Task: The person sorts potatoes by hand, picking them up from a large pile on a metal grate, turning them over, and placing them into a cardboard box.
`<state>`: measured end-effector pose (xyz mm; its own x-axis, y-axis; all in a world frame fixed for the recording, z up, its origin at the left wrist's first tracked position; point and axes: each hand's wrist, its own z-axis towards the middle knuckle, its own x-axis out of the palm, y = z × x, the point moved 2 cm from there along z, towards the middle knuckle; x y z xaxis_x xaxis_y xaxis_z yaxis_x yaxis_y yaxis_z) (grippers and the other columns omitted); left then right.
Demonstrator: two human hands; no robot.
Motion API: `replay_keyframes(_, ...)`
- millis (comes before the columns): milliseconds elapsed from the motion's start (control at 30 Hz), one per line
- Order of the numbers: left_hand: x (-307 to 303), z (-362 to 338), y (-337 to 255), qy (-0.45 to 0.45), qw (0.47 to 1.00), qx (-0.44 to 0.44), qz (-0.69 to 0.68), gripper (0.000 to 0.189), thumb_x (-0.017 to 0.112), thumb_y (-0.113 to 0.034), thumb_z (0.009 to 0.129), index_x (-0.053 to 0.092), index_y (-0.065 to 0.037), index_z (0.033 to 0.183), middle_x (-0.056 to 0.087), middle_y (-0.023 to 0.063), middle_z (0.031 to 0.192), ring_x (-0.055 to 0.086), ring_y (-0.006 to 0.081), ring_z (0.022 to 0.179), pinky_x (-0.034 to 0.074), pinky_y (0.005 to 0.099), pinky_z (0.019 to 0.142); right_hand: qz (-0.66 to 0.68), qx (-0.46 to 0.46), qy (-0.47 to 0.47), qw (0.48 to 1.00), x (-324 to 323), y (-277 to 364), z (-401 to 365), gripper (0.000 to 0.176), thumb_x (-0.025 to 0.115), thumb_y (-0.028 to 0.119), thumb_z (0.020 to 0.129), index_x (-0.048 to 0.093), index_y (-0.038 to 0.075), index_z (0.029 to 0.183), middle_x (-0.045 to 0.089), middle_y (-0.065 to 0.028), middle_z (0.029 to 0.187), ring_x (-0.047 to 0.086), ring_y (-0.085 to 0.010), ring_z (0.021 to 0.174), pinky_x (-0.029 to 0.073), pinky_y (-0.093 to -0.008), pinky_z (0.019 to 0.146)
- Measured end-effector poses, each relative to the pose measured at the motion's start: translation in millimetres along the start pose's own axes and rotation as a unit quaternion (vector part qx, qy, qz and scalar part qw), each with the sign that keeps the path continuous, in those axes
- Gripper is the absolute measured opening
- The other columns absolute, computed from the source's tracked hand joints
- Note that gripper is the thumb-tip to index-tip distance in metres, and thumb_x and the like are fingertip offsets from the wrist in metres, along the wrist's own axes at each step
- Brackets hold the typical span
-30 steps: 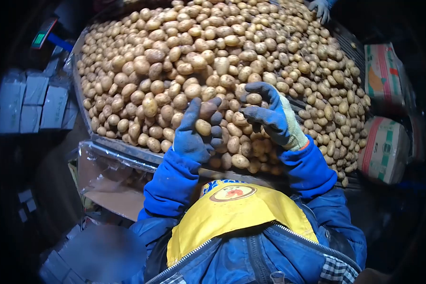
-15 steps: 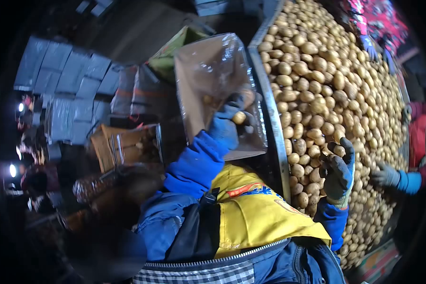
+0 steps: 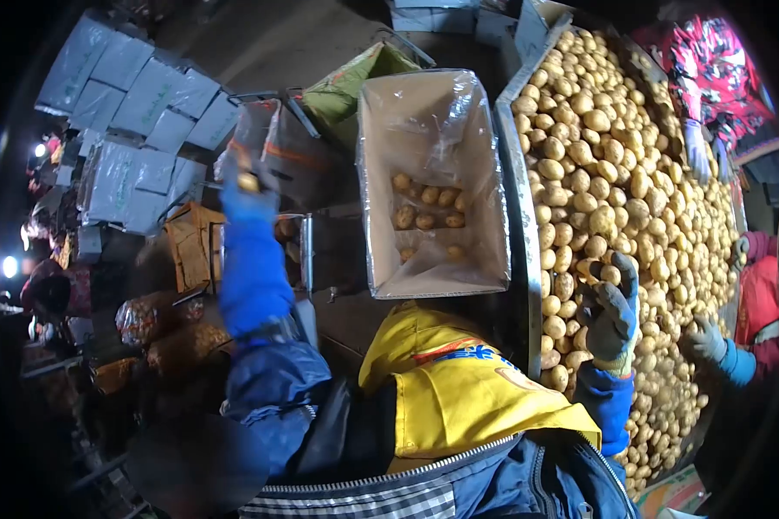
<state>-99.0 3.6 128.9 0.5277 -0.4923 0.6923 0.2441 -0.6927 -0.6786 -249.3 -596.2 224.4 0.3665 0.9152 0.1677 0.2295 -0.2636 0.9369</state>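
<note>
My left hand (image 3: 251,201), in a blue glove and smeared by motion, is stretched out to the left of the box, above the dark bags. A yellowish potato (image 3: 247,182) shows in its fingers. My right hand (image 3: 614,324), in a grey-blue glove with dirty fingers, is over the near side of the potato heap (image 3: 606,173). Its fingers curl round a potato (image 3: 610,274). Between my hands stands a cardboard box (image 3: 433,281) lined with clear plastic, with several potatoes (image 3: 428,195) on its bottom.
A metal rim (image 3: 521,216) edges the potato table beside the box. Across the heap are a co-worker's grey glove (image 3: 710,340) and another's purple gloves (image 3: 698,149). A green bag (image 3: 346,82), an open brown carton (image 3: 190,246) and stacked wrapped boxes (image 3: 138,95) are left.
My left hand has swung from over the box far to the left, with a potato in it. The box interior now shows fully. My right hand has hardly moved. The view has shifted slightly.
</note>
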Motion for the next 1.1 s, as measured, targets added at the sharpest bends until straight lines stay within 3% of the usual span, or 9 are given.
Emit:
replay_keyframes(33,-56,83,-22,0.03,0.962,0.081,0.26,0.03,0.074,-0.029,0.098,0.067,-0.005,0.116,0.067,0.0069,0.096,0.067,0.0159,0.078,0.059,0.0287,0.068,0.002,0.012,-0.001,1.0,-1,-3,0,0.062,0.067,0.02,0.087,0.053,0.011,0.146,0.07,-0.008,0.119,0.069,-0.0197,0.085,0.052,-0.0292,0.065)
replay_keyframes(200,106,-59,40,0.063,0.974,-0.203,0.085,0.037,0.07,-0.042,0.101,0.071,-0.01,0.12,0.075,0.0031,0.108,0.065,0.0115,0.069,0.054,0.0225,0.051,-0.002,0.009,-0.014,1.0,-7,-10,-2,0.056,0.068,0.01,0.09,0.054,0.01,0.144,0.068,-0.0086,0.121,0.069,-0.0172,0.094,0.057,-0.0309,0.073)
replay_keyframes(333,190,-180,162,0.255,0.838,-0.449,0.174,0.042,0.06,-0.052,0.105,0.07,-0.015,0.123,0.075,0.0049,0.11,0.067,0.0117,0.072,0.052,0.0232,0.048,0.041,-0.004,-0.027,0.999,6,15,-3,0.059,0.076,0.015,0.09,0.053,0.001,0.142,0.069,-0.006,0.097,0.064,-0.0115,0.074,0.052,-0.0257,0.06)
replay_keyframes(467,235,-273,245,0.239,0.741,-0.609,0.151,0.052,0.051,-0.056,0.108,0.063,-0.011,0.131,0.074,0.0108,0.109,0.072,0.0227,0.081,0.063,0.0348,0.066,-0.004,-0.045,-0.056,0.997,-10,35,-17,0.054,0.079,0.012,0.09,0.058,0.001,0.139,0.07,-0.0054,0.106,0.066,-0.0096,0.078,0.052,-0.0226,0.059)
replay_keyframes(533,234,-291,276,0.265,0.669,-0.694,0.04,0.064,0.047,-0.06,0.108,0.052,-0.007,0.145,0.063,0.019,0.134,0.067,0.0365,0.115,0.06,0.0534,0.095,0.017,-0.056,-0.09,0.994,-23,44,-31,0.054,0.081,0.011,0.09,0.059,0.003,0.138,0.07,-0.0062,0.112,0.066,-0.0089,0.077,0.051,-0.0218,0.057)
replay_keyframes(733,246,-359,312,0.285,0.585,-0.757,0.058,0.067,0.045,-0.062,0.107,0.052,-0.011,0.149,0.057,0.0184,0.145,0.058,0.0375,0.131,0.049,0.0546,0.111,-0.174,-0.028,-0.136,0.975,-44,42,-55,0.055,0.083,0.011,0.09,0.058,0.003,0.139,0.07,-0.0135,0.121,0.072,-0.0223,0.103,0.061,-0.0343,0.084)
replay_keyframes(800,248,-378,324,0.282,0.565,-0.77,0.095,0.066,0.045,-0.062,0.107,0.054,-0.012,0.148,0.059,0.017,0.145,0.058,0.0368,0.132,0.049,0.0528,0.111,-0.51,-0.196,-0.118,0.829,-44,45,-55,0.06,0.082,0.02,0.09,0.056,0.007,0.143,0.069,-0.0172,0.121,0.074,-0.03,0.103,0.06,-0.0383,0.086)
replay_keyframes(867,245,-390,334,0.274,0.545,-0.786,0.101,0.065,0.044,-0.062,0.106,0.056,-0.014,0.147,0.06,0.0156,0.144,0.057,0.0362,0.133,0.049,0.0511,0.112,-0.587,-0.135,-0.108,0.791,-37,48,-62,0.061,0.082,0.026,0.09,0.058,0.008,0.143,0.068,-0.0207,0.123,0.073,-0.0341,0.104,0.06,-0.0398,0.087)
replay_keyframes(1100,233,-385,354,0.266,0.479,-0.835,-0.035,0.062,0.05,-0.054,0.107,0.047,-0.016,0.156,0.05,0.0161,0.158,0.048,0.0407,0.145,0.049,0.0619,0.109,-0.419,-0.123,-0.304,0.847,-94,48,-84,0.042,0.08,0.026,0.092,0.071,0.008,0.129,0.075,-0.0167,0.105,0.074,-0.0262,0.08,0.06,-0.0382,0.073)
